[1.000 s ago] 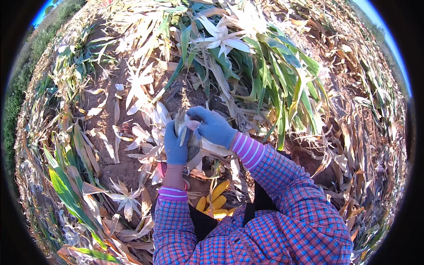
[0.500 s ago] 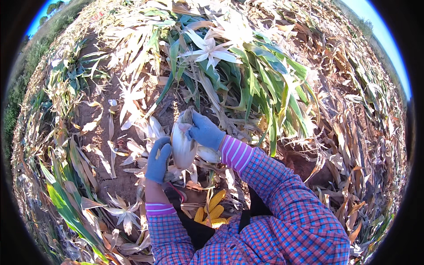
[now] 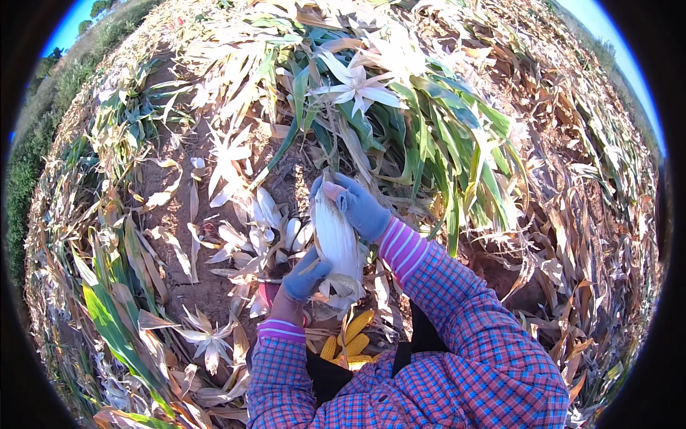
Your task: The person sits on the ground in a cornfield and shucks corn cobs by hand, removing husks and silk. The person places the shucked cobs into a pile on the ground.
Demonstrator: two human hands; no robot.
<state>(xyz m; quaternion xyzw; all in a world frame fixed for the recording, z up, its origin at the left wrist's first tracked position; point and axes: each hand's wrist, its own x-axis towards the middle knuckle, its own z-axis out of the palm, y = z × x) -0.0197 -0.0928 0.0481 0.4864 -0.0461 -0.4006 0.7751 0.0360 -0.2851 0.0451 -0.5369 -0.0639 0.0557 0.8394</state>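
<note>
A corn ear (image 3: 336, 232) in its pale husk stands nearly upright before me. My right hand (image 3: 362, 209), in a grey-blue glove, is closed around its upper end, with a bare fingertip showing through. Lower down, my left hand (image 3: 306, 276), gloved alike, bends its fingers against the ear's left side near the bottom. A small tan strip shows across the left fingers; what it is I cannot make out. Close to my body, below the held ear, lie several bare yellow corn cobs (image 3: 351, 342).
A heap of green and dry corn stalks (image 3: 421, 136) lies ahead, an opened star-shaped husk (image 3: 355, 87) on top. Loose husks (image 3: 264, 211) litter the soil left of my hands. Another opened husk (image 3: 207, 337) is at the lower left. Dry leaves (image 3: 564, 236) spread to the right.
The husked ear and both hands have shifted right in the picture. My left hand has come against the lower part of the ear, which now shows more of its length.
</note>
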